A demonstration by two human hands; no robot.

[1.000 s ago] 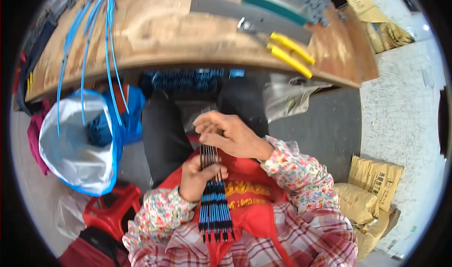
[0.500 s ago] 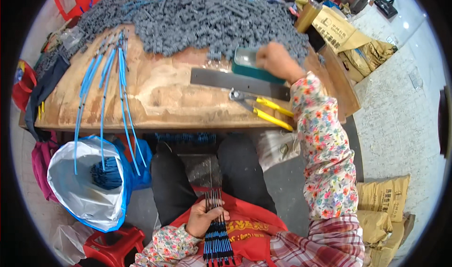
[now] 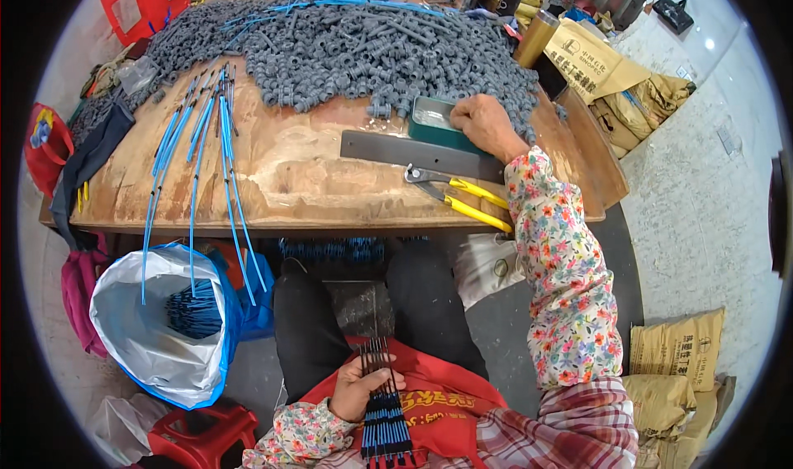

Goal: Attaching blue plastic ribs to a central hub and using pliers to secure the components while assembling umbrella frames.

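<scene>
In my lap, my left hand (image 3: 353, 393) is closed round a bundle of thin black and blue rods (image 3: 386, 426), fanned slightly side by side. My right arm reaches across to the table, where my right hand (image 3: 489, 123) is at the right end of a small green box (image 3: 427, 120). Its fingers are curled together; whatever they hold, if anything, is hidden. Just in front of the box lies a flat dark metal bar (image 3: 396, 148). Pliers with yellow handles (image 3: 471, 210) rest nearer the table's front edge, beside my right sleeve.
Grey plastic fittings (image 3: 355, 52) are heaped over the back of the wooden table (image 3: 289, 171). Long blue-and-black rods (image 3: 198, 130) overhang its front edge at left. Below stands a white-lined blue bag (image 3: 124, 304) holding similar rods, near a red stool (image 3: 206, 436).
The view has shifted slightly, so the table sits a little lower and further right. My right hand has come down slightly at the green box. My left hand keeps hold of the rods.
</scene>
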